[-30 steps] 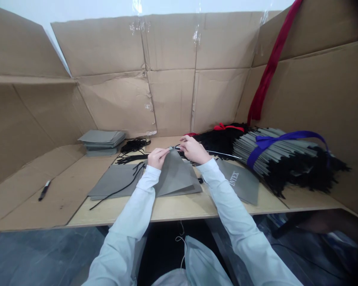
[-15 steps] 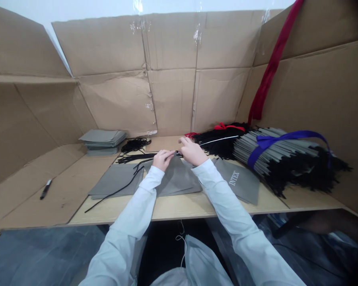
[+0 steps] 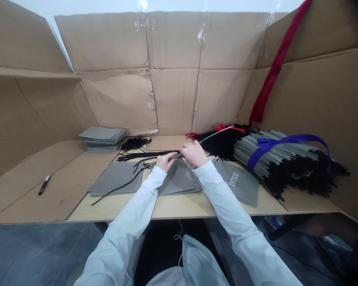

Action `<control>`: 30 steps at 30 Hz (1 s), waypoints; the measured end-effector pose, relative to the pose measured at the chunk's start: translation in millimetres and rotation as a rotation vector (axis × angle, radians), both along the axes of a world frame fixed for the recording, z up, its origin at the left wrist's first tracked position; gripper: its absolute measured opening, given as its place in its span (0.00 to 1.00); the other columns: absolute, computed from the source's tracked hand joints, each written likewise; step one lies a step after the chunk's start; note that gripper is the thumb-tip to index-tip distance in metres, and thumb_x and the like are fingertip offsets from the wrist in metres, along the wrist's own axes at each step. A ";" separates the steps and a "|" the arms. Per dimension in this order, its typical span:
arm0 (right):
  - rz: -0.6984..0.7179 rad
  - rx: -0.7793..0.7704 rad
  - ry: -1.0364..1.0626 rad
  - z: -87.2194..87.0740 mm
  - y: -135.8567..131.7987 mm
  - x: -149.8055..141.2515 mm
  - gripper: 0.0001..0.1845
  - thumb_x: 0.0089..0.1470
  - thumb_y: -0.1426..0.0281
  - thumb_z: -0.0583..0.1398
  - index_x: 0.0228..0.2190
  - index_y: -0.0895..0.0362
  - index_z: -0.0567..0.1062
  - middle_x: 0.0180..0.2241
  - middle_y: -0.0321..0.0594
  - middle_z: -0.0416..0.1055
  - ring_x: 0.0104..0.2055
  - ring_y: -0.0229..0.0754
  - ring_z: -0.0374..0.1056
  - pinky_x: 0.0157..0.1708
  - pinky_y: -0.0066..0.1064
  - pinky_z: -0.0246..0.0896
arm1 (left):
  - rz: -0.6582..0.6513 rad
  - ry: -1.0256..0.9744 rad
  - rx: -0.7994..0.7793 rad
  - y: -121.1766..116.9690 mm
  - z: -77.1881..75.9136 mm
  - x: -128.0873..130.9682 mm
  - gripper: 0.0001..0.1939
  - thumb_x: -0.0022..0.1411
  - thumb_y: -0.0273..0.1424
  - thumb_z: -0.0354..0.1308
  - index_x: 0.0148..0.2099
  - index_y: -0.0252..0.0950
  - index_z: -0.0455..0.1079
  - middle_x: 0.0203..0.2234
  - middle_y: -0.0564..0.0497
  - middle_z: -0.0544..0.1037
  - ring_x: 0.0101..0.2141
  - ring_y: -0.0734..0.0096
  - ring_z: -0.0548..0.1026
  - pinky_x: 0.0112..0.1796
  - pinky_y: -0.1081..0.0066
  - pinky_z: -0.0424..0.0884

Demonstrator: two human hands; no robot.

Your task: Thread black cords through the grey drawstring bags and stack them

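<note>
Metal rod (image 3: 216, 134), long axis back-right

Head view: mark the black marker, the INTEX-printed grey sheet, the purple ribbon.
Black marker (image 3: 44, 185), head view, on barrel.
INTEX-printed grey sheet (image 3: 234, 179), head view, on lettering.
Purple ribbon (image 3: 289, 138), head view, on upper span.

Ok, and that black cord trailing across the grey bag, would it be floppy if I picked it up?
The black cord is probably quite floppy: it lies in loose curves across the grey fabric bag. Being so thin, it is likely light too, and would probably drape rather than hold a shape.
</note>
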State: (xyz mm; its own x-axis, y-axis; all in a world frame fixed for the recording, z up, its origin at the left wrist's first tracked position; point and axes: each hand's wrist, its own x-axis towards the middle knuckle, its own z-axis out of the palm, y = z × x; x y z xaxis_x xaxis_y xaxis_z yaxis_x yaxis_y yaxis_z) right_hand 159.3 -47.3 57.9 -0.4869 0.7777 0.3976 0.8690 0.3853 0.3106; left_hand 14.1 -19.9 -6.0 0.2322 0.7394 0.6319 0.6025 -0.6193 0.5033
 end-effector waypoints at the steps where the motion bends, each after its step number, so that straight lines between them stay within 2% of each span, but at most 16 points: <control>1: 0.005 -0.002 -0.008 0.2 -0.1 -0.9 0.15 0.50 0.74 0.46 0.29 0.61 0.72 0.31 0.48 0.66 0.36 0.41 0.60 0.37 0.35 0.41 | 0.008 0.015 0.004 -0.6 -0.1 0.8 0.13 0.48 0.30 0.55 0.40 0.38 0.68 0.32 0.53 0.75 0.33 0.74 0.73 0.37 0.75 0.68; 13: 0.039 -0.159 -0.059 -0.9 2.8 -10.2 0.12 0.47 0.71 0.51 0.30 0.62 0.72 0.32 0.51 0.68 0.37 0.43 0.63 0.36 0.32 0.50 | 0.015 0.094 0.234 8.6 -17.8 1.0 0.11 0.49 0.29 0.54 0.38 0.38 0.69 0.30 0.51 0.76 0.29 0.73 0.73 0.32 0.73 0.69; 20: -0.071 -0.318 0.072 -5.3 12.3 -8.9 0.15 0.46 0.73 0.48 0.34 0.62 0.71 0.32 0.53 0.68 0.34 0.43 0.66 0.30 0.29 0.54 | 0.058 0.079 0.387 11.7 -25.2 -0.4 0.12 0.53 0.30 0.49 0.40 0.36 0.68 0.27 0.49 0.75 0.28 0.76 0.72 0.32 0.76 0.68; 27: -0.054 -0.393 0.117 -3.7 17.8 -9.8 0.15 0.46 0.73 0.49 0.32 0.63 0.72 0.31 0.52 0.69 0.35 0.42 0.66 0.32 0.26 0.54 | 0.030 0.082 0.453 9.8 -24.2 -0.8 0.12 0.54 0.30 0.48 0.40 0.34 0.68 0.27 0.49 0.75 0.27 0.77 0.72 0.32 0.77 0.68; 30: -0.018 -0.337 0.120 -3.5 14.9 -12.7 0.15 0.46 0.73 0.49 0.31 0.64 0.72 0.31 0.52 0.69 0.34 0.42 0.65 0.31 0.27 0.54 | 0.061 0.064 0.427 9.8 -17.8 -1.2 0.11 0.54 0.29 0.49 0.38 0.35 0.69 0.27 0.49 0.75 0.28 0.76 0.72 0.32 0.76 0.68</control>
